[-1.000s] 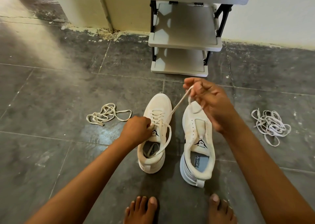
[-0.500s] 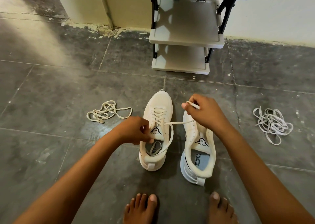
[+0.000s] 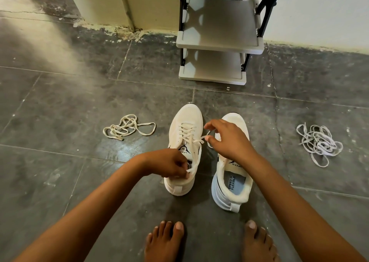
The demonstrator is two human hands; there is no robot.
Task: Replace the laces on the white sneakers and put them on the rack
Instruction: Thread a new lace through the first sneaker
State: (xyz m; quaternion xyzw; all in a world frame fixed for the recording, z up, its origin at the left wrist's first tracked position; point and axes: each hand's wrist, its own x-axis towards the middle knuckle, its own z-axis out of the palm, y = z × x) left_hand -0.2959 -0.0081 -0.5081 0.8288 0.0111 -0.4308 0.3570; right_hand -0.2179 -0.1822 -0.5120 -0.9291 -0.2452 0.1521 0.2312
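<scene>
Both your forearms reach forward and down from bottom corners, bare, converging toward middle. Your left hand (image 3: 169,165) knuckles up, fingers curled tight, thumb and fingertips pinching lace end (image 3: 189,170). Your right hand (image 3: 225,140) sits higher and farther out, wrist bent down, thumb and index pinching other lace end (image 3: 203,137), remaining fingers spread loosely. Your bare feet: left foot (image 3: 163,241) and right foot (image 3: 257,241) flat on floor, toes pointing forward.
</scene>
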